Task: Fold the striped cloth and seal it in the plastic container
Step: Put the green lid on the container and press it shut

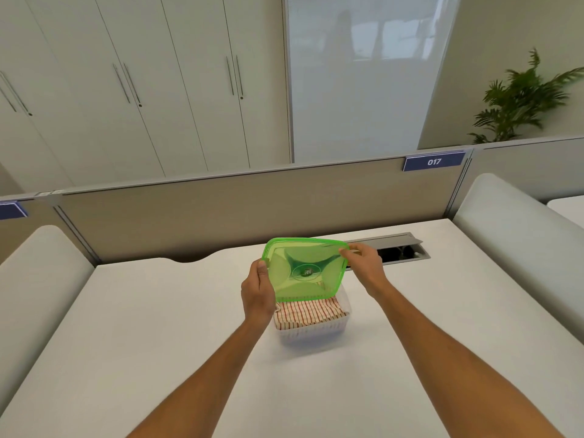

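Showing two forearms, both bare from frame edge to wrist, entering at 6 o'clock and 5 o'clock of the view. Tapering slimly toward the wrists, smooth in outline. Ending in left hand point(257, 292) and right hand point(365, 267), both bare. Presenting the back of the left hand to the camera, thumbnail showing at its 12 o'clock end. Presenting the right hand's back and knuckles likewise, fingertips lying at its 9 o'clock side. Reading too soft for finer detail at the nails.

Translucent green lid point(305, 268); red-and-white striped cloth point(308, 312) (clear container point(311, 335)).
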